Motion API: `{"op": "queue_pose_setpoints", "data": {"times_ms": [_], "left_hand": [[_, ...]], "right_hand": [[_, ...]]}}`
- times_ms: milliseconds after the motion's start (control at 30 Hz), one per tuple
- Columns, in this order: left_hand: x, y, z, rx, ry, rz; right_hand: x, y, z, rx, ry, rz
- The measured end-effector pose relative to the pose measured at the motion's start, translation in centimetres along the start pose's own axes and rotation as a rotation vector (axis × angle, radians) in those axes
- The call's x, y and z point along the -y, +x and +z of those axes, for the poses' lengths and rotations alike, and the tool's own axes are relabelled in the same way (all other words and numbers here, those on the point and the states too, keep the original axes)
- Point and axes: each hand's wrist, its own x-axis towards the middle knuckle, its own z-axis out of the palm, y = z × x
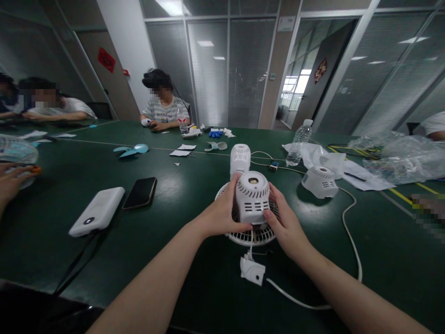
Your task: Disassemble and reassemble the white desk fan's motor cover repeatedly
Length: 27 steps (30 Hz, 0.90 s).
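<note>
Both my hands grip a white slotted motor housing (252, 197) that sits on a round white fan grille (252, 235) lying flat on the green table (181, 195). My left hand (222, 211) wraps its left side, thumb across the front. My right hand (283, 220) holds the right side, thumb on the lower front. A small white switch block (252, 271) lies just in front, with a white cable (349, 232) curving off to the right.
A white power bank (97, 211) and black phone (140, 193) lie to the left. Behind the fan stand a white fan part (240, 160), another housing (320, 182), a water bottle (298, 144) and plastic bags (396, 157). Other people sit at the far and left edges.
</note>
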Motion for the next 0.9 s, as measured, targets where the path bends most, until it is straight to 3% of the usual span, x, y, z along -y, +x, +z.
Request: {"op": "queue_pose_setpoints", "data": {"times_ms": [467, 900], "left_hand": [[0.5, 0.3, -0.8, -0.06, -0.023, -0.047], [1.4, 0.2, -1.1, 0.018, -0.105, -0.049]], "right_hand": [[-0.2, 1.1, -1.9, 0.2, -0.083, 0.037], [-0.5, 1.2, -1.5, 0.161, -0.135, 0.046]]}}
